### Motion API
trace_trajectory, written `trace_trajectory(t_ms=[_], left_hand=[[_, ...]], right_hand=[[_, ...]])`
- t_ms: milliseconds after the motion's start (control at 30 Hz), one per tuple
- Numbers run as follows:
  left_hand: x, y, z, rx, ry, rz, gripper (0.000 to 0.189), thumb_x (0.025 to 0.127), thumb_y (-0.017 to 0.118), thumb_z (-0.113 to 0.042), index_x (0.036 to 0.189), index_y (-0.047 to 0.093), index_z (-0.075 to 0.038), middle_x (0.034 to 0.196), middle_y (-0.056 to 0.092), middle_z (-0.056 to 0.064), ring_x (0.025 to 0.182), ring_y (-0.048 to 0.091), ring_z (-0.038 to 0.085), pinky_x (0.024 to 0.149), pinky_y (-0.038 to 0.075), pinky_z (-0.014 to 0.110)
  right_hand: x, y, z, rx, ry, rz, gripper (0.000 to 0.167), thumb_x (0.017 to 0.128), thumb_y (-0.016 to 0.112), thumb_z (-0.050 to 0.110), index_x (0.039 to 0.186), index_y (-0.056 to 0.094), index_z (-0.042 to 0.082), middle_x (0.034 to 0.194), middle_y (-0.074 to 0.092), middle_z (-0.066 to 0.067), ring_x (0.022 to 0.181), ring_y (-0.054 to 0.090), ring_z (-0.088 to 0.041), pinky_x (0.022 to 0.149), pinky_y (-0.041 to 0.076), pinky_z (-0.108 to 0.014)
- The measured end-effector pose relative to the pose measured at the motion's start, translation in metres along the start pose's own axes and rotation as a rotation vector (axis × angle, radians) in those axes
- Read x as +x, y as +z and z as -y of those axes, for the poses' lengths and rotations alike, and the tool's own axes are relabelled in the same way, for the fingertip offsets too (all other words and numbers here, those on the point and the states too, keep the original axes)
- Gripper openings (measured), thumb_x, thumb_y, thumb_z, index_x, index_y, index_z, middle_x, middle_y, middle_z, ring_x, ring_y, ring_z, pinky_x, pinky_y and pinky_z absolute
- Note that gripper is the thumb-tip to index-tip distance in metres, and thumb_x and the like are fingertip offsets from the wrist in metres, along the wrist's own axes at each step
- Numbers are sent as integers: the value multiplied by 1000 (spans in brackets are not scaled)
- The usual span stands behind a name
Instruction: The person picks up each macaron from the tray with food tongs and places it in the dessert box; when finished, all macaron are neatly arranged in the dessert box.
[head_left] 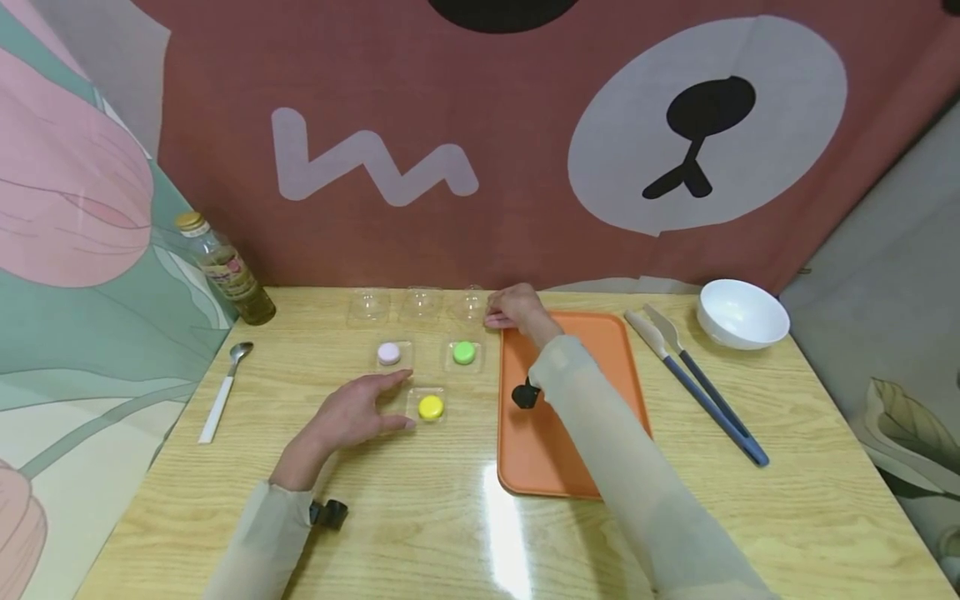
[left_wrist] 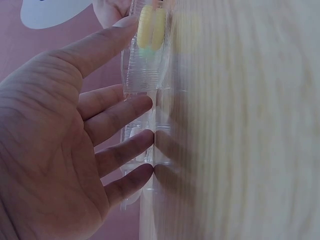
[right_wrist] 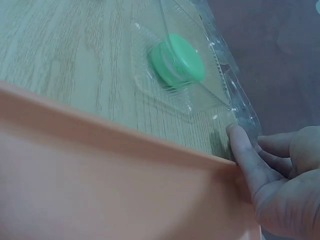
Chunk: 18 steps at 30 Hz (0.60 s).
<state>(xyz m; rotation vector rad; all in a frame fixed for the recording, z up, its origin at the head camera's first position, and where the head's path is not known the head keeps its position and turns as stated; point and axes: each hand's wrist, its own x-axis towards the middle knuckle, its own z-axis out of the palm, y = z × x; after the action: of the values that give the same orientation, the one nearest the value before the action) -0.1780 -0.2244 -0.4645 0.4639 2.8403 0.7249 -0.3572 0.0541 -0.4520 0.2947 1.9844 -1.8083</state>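
Note:
My left hand (head_left: 360,410) has its fingers and thumb spread beside a yellow macaron (head_left: 431,407) on a clear plastic base. In the left wrist view its fingertips rest on the tabletop near the plastic pieces. My right hand (head_left: 519,310) is at the tray's far left corner, its fingers beside the rightmost clear domed lid (head_left: 472,305); whether they touch it cannot be told. Two more clear lids, a left one (head_left: 369,306) and a middle one (head_left: 422,305), stand along the back edge. A lilac macaron (head_left: 388,353) and a green macaron (head_left: 464,352) sit on clear bases.
An orange tray (head_left: 525,454) lies under my right forearm. Right of it are a knife-like pair of blue-handled utensils (head_left: 712,396) and a white bowl (head_left: 742,313). At left stand an oil bottle (head_left: 231,271) and a white-handled spoon (head_left: 221,400). A curtain backs the table.

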Motion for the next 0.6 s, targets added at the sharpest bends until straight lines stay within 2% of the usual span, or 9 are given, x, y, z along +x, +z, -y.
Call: trace_trajectory(t_ms=[100, 300, 600], left_hand=[[0, 0, 1, 2, -5, 3, 81, 82, 80, -51, 151, 50, -21, 147, 59, 10, 135, 55, 36, 105, 49, 57], [0, -1, 2, 4, -7, 5, 82, 83, 80, -52, 152, 49, -22, 148, 58, 10, 135, 55, 36, 105, 49, 57], [1, 1, 2, 4, -4, 5, 82, 83, 79, -52, 152, 49, -22, 148, 58, 10, 135, 55, 37, 104, 49, 57]], right_hand=[[0, 0, 0, 7, 4, 4, 33, 103, 55, 5, 134, 61, -6, 126, 67, -28, 76, 75, -21, 83, 62, -34], [-1, -3, 1, 20, 17, -1, 34, 104, 55, 7, 136, 60, -3, 126, 68, -26, 100, 75, -30, 81, 63, -33], [-4, -8, 4, 16, 2, 6, 34, 106, 52, 10, 137, 60, 1, 126, 68, -23, 102, 74, -28, 89, 61, -35]])
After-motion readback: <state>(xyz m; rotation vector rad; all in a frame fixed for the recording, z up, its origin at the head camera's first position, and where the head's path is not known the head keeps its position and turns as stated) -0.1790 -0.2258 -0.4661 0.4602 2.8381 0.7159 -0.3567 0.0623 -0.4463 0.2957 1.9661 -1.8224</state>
